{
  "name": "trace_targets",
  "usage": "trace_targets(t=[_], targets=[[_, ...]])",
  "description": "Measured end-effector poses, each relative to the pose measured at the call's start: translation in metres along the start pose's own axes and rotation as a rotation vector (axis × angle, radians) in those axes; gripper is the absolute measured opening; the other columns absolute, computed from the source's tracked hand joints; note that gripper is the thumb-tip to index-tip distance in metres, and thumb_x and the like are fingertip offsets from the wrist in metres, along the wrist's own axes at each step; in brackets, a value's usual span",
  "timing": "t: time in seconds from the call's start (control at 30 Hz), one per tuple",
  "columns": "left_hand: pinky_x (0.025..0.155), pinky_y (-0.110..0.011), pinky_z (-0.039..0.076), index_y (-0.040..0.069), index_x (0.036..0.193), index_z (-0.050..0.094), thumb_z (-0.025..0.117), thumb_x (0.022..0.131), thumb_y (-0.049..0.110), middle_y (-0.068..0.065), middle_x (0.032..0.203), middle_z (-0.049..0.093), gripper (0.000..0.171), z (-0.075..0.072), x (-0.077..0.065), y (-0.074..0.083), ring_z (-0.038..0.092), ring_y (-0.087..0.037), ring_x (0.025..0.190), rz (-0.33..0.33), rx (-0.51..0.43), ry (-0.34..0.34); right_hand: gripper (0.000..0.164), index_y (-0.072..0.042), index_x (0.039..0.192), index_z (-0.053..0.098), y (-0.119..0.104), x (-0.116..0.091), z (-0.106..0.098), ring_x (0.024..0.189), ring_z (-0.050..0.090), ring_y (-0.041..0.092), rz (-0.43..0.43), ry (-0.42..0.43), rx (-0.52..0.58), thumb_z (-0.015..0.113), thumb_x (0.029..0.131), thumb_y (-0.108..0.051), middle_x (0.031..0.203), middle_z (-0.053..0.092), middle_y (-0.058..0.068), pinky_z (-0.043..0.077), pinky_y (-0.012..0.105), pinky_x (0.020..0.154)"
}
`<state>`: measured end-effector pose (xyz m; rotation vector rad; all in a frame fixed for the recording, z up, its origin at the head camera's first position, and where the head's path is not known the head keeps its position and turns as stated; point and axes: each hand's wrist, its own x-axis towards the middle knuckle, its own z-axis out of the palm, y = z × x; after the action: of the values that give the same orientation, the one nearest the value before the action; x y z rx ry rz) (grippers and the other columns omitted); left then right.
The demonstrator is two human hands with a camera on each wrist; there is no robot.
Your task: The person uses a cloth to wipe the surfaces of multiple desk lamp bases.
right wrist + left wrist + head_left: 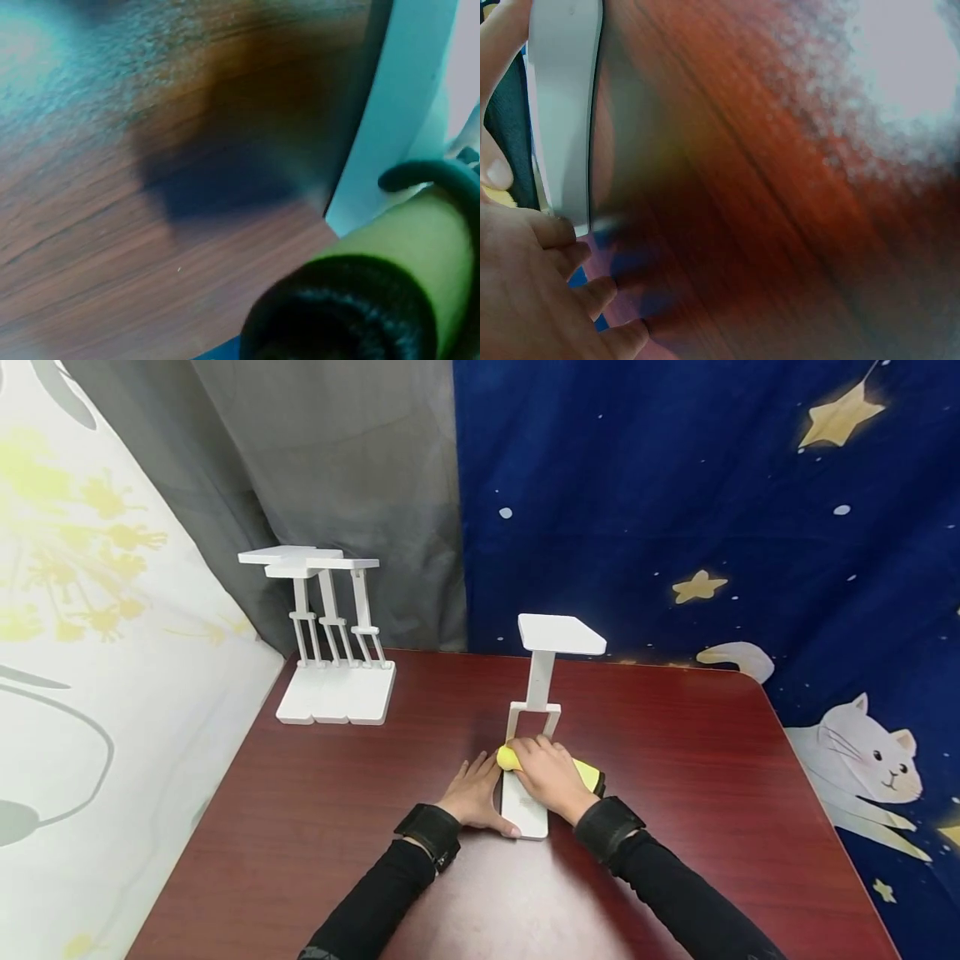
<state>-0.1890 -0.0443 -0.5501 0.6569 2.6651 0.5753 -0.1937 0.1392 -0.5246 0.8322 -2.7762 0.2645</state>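
A white stand [525,806] with a flat base, a short upright and a broad top plate is at the middle of the table. My left hand [474,797] lies spread along the base's left side, fingers fairly straight, its thumb on the near edge. In the left wrist view its fingertips touch the base's edge [564,112]. My right hand [553,774] grips a cloth [588,774], yellow on one side and dark on the other, over the base near the upright. In the right wrist view the cloth [401,259] bulges in a fold. The right fingertips are partly hidden.
Several similar white stands [335,692] are lined up side by side at the table's back left. The reddish-brown table [675,752] ends at a grey curtain [360,468] and a blue star-patterned one [585,468]. A pale patterned sheet [97,677] hangs on the left.
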Motion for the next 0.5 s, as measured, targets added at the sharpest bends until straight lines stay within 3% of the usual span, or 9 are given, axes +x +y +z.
trace_targets(t=[0.5], targets=[[0.128, -0.061, 0.023, 0.004, 0.162, 0.035, 0.095, 0.066, 0.054, -0.017, 0.167, 0.038, 0.123, 0.0005, 0.0027, -0.0012, 0.024, -0.041, 0.16, -0.001, -0.051, -0.01, 0.032, -0.005, 0.121, 0.065, -0.0099, -0.0002, 0.0038, 0.096, 0.069, 0.034, -0.024, -0.044, -0.061, 0.075, 0.092, -0.013, 0.114, 0.076, 0.012, 0.06, 0.047, 0.071]])
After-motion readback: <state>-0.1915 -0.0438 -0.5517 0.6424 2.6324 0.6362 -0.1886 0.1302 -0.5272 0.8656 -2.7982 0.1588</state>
